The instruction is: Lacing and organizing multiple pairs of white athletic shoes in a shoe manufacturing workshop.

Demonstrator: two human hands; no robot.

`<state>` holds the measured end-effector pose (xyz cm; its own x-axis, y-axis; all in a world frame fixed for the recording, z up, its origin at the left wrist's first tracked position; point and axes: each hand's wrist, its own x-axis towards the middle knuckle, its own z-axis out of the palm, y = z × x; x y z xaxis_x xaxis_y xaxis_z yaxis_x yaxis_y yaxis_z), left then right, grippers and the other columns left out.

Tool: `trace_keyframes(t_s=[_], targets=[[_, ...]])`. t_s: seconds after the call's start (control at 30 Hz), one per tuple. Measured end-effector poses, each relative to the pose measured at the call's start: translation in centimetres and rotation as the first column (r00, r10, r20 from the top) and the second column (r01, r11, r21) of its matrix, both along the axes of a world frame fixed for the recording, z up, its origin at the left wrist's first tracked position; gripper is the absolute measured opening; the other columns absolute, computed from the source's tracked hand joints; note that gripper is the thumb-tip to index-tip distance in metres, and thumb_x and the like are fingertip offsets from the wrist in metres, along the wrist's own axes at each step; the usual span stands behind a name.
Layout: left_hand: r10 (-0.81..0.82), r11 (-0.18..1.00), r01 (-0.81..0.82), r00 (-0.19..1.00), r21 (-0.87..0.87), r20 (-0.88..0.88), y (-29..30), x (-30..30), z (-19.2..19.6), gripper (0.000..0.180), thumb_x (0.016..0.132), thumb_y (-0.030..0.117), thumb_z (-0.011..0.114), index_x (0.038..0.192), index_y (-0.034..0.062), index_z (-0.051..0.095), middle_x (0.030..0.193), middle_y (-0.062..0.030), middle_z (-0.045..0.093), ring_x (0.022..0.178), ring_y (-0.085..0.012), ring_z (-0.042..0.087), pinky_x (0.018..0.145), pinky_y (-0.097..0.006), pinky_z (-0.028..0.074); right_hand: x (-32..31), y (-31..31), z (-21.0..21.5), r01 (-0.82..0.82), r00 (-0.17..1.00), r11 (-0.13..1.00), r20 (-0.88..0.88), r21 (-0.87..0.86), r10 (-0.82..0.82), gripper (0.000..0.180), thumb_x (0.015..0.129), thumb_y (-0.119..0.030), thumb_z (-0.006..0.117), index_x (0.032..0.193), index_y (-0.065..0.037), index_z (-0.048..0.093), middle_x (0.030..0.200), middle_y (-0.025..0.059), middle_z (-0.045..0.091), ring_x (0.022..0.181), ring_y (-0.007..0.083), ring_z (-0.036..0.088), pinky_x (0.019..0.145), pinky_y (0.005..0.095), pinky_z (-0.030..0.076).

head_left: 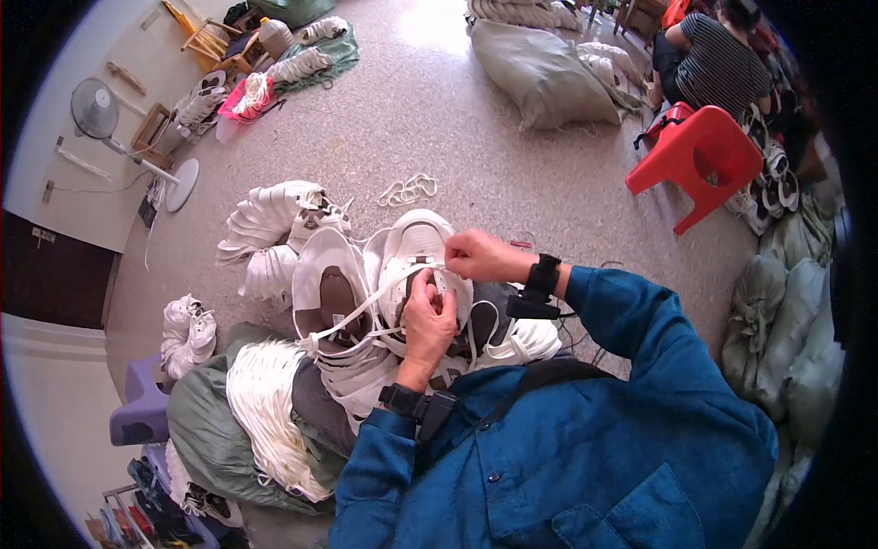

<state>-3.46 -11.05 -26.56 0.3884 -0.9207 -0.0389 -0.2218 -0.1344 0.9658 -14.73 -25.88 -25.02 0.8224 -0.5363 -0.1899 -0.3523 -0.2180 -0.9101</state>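
Observation:
A white sneaker (422, 240) sits in front of me, toe pointing away, with a white shoelace (364, 306) trailing from it toward the left. My right hand (487, 256) is closed at the right side of its lacing, pinching the shoelace. Over the shoe's throat, my left hand (430, 318) has thumb and fingers drawn together; what lies between them is hidden. Just left stands a second sneaker (333, 274) with a brown insole, beside a row of nested white shoes (358, 380). A thick bundle of white laces (267, 403) lies near my left forearm.
More white shoes (283, 220) are stacked beyond, with a loose lace (408, 190) on the floor. A fan (178, 183) and purple stool (142, 403) stand left. A red stool (700, 165), a seated person (722, 64) and sacks (549, 78) are to the right.

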Motion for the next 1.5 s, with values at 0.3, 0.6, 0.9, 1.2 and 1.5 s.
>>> trace_keyframes(t_s=[0.3, 0.6, 0.9, 1.2, 1.5], targets=[[0.05, 0.986, -0.006, 0.964, -0.169, 0.261, -0.2, -0.3, 0.1, 0.039, 0.092, 0.01, 0.061, 0.126, -0.0036, 0.046, 0.071, -0.0051, 0.061, 0.049, -0.0094, 0.054, 0.043, -0.025, 0.043, 1.2, 2.8, 1.0, -0.119, 0.986, 0.771, -0.163, -0.626, 0.021, 0.01, 0.084, -0.011, 0.057, 0.085, -0.002, 0.06, 0.077, 0.0201, 0.066, 0.07, 0.0394, 0.065, 0.063, 0.0482, 0.05], [-0.01, 1.0, 0.01, 1.0, -0.007, 0.001, 0.1, 0.2, 1.2, 0.037, 0.097, 0.017, 0.052, 0.127, -0.0042, 0.049, 0.065, -0.0022, 0.057, 0.052, -0.0085, 0.053, 0.048, -0.023, 0.045, 0.1, 2.6, 0.0, 0.14, 0.984, 0.904, 0.158, -0.405, -0.082, 0.02, 0.087, -0.019, 0.056, 0.082, 0.0, 0.058, 0.073, 0.0235, 0.061, 0.072, 0.0408, 0.064, 0.063, 0.0481, 0.05], [0.047, 0.98, -0.029, 0.995, -0.196, 0.089, -0.5, 1.0, -2.3, 0.028, 0.097, 0.011, 0.047, 0.118, -0.0039, 0.059, 0.095, -0.0122, 0.07, 0.084, -0.0284, 0.066, 0.078, -0.038, 0.051, 0.3, 2.3, 2.4, -0.185, 0.972, 0.857, -0.218, -0.482, 0.087, 0.035, 0.084, -0.031, 0.057, 0.075, 0.003, 0.063, 0.069, 0.0246, 0.062, 0.07, 0.0432, 0.064, 0.063, 0.0502, 0.048], [-0.081, 0.978, 0.113, 0.98, 0.173, -0.183, 0.8, 2.5, 3.5, 0.018, 0.099, 0.013, 0.053, 0.101, -0.0008, 0.064, 0.08, -0.0088, 0.067, 0.073, -0.0203, 0.066, 0.069, -0.036, 0.055, -0.9, 3.9, 1.5, 0.113, 0.992, 0.939, 0.094, -0.325, -0.087, 0.027, 0.083, -0.018, 0.058, 0.099, 0.004, 0.057, 0.074, 0.0205, 0.061, 0.069, 0.035, 0.063, 0.065, 0.0439, 0.049], [-0.478, 0.736, -0.006, 0.703, -0.677, -0.526, 13.6, 10.5, 20.1, 0.016, 0.096, 0.01, 0.049, 0.096, -0.0016, 0.061, 0.08, -0.0138, 0.06, 0.071, -0.0261, 0.062, 0.073, -0.04, 0.053, 0.1, 4.7, -0.5, 0.231, 0.965, 0.948, 0.18, -0.22, -0.193, 0.032, 0.085, -0.014, 0.06, 0.113, 0.0, 0.051, 0.076, 0.0148, 0.062, 0.069, 0.0264, 0.062, 0.065, 0.0389, 0.05]])
